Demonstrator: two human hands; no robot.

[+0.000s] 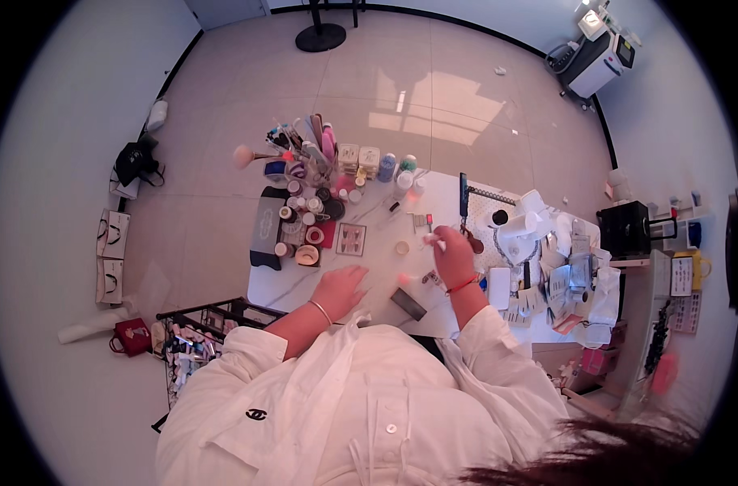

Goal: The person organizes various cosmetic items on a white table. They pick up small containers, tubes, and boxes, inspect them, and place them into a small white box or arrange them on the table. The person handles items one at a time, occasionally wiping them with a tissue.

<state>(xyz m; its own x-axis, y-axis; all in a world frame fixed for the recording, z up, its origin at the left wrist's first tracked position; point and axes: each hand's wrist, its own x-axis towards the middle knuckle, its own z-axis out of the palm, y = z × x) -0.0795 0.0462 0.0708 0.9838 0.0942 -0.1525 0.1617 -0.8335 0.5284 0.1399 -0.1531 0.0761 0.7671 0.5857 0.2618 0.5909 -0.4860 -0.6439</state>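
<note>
My left hand (343, 293) rests palm down on the white marbled table (296, 287), fingers apart, with nothing seen in it. My right hand (454, 252) is raised over the table with its fingers closed on a small pale item (440, 244), too small to name. Just left of its fingers lies a small round pale dish (402, 247). A red-topped small item (429, 220) is beyond the fingertips. A dark rectangular block (408, 304) lies between my forearms. Farther left sits a framed set of press-on nails (350, 239), near a round gold-coloured container (307, 255).
Jars, brushes and files crowd the table's left back, beside a grey and black case (268, 228). At right lie a spiral-bound pad (489, 195), a white cup (517, 225), packets and papers. A black rack (223, 316) with many small bottles stands left of the table.
</note>
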